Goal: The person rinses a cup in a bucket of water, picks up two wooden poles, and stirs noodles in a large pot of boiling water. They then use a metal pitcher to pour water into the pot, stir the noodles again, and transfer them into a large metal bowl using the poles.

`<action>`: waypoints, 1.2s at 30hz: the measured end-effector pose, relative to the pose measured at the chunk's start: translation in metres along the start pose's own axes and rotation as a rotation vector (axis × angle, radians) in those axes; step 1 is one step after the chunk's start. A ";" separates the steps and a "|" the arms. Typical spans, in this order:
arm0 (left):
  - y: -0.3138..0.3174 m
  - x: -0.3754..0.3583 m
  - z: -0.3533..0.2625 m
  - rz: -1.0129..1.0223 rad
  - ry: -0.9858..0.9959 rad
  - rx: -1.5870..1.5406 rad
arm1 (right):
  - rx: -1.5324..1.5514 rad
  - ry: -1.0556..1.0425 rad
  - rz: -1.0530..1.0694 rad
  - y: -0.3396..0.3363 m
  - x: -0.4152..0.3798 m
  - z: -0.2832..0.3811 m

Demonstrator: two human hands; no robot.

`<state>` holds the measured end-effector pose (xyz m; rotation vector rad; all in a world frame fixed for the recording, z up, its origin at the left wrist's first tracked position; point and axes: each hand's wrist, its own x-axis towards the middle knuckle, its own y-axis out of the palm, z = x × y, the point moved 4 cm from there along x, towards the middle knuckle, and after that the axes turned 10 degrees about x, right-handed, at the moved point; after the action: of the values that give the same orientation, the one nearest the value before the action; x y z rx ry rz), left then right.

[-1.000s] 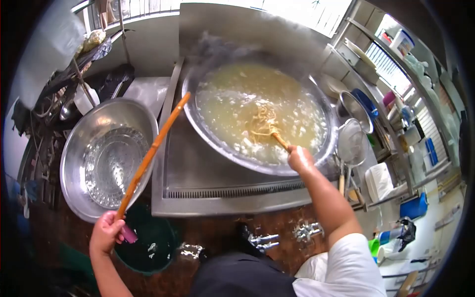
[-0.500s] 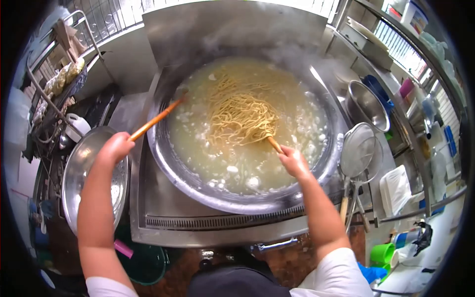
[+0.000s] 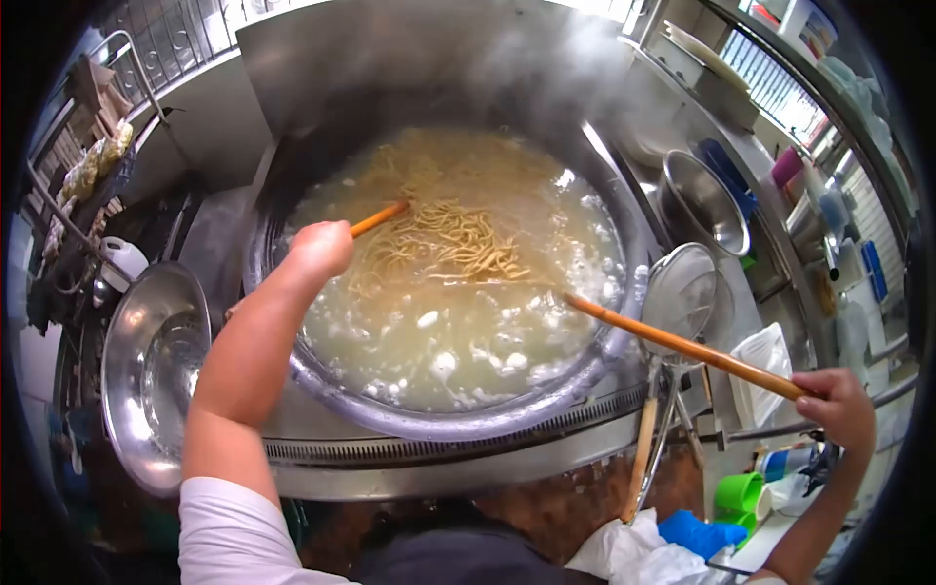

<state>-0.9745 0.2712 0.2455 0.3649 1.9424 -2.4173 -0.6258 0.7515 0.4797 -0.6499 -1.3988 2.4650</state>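
Note:
A wide metal pot (image 3: pixel 458 425) holds cloudy, steaming liquid with white foam and a heap of yellow noodles (image 3: pixel 463 239) near its middle. My left hand (image 3: pixel 324 248) is closed round a wooden stick (image 3: pixel 380 218) whose far end reaches the noodles. Out at the right, past the pot's rim, my right hand (image 3: pixel 840 406) grips the end of a second long wooden stick (image 3: pixel 682 344). That stick slopes down to the left, and its tip enters the liquid just below the noodles. The submerged parts of both sticks are hidden.
Wire-mesh strainers (image 3: pixel 682 292) with long handles lie right of the pot, under the right stick. A steel bowl (image 3: pixel 704 203) stands behind them. Another large metal bowl (image 3: pixel 122 370) is at the left. Green containers (image 3: pixel 738 502) sit at the lower right.
My right hand has swung far out to the right with its stick. My left hand has moved right and forward over the pot. The noodle heap has sunk lower and spread out.

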 end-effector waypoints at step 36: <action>0.044 -0.171 0.052 0.093 0.263 -0.054 | 0.160 -0.030 0.420 0.174 0.157 0.032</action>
<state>-0.8097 0.1881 0.2462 0.7877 2.0306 -2.3549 -0.7761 0.7019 0.3038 -0.9547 -1.1520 2.8785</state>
